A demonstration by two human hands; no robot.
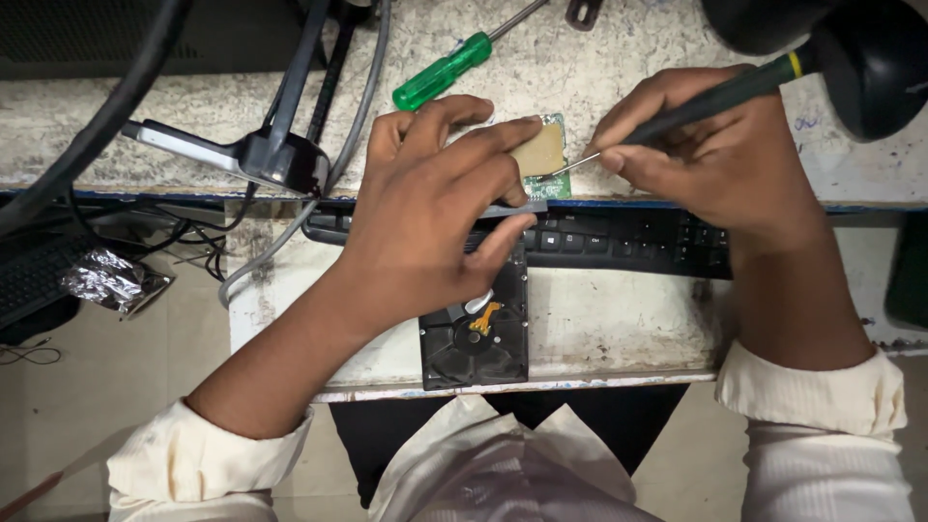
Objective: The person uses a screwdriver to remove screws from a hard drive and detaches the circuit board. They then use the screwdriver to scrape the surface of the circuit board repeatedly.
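Two hands busy: left hand fingers clamped on small green circuit board with tan label; right hand, at 3 o'clock, fingers clamped on dark green-handled screwdriver, tip touching board.

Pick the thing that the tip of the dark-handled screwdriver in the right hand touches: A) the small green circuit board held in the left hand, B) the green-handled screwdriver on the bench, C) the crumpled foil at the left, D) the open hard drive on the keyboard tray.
A: the thin tip of the dark-handled screwdriver in the right hand meets the small green circuit board pinched by the left hand.
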